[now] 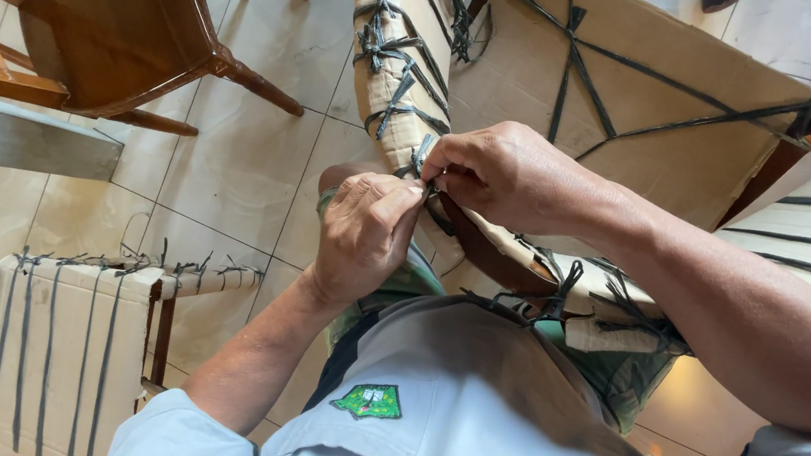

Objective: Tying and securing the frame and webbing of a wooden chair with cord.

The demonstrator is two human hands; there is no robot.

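A cardboard-wrapped chair leg [403, 69] lies across the person's lap, propped there so both hands can work at close range. The left hand [366, 229] and right hand [505, 173] meet at the leg's lower end, fingers pinched together on a black strap [424, 155], apparently to steady the wrapping while the strap is handled. The leg is padded in tan cardboard, crisscrossed with knotted black strapping. Left of the leg stands a bare wooden chair [108, 21]; below it, another wrapped piece [67, 344].

surface: tiled floor [244, 158] | on it: wooden chair [118, 22]; cardboard-wrapped, black-strapped chair [66, 354]
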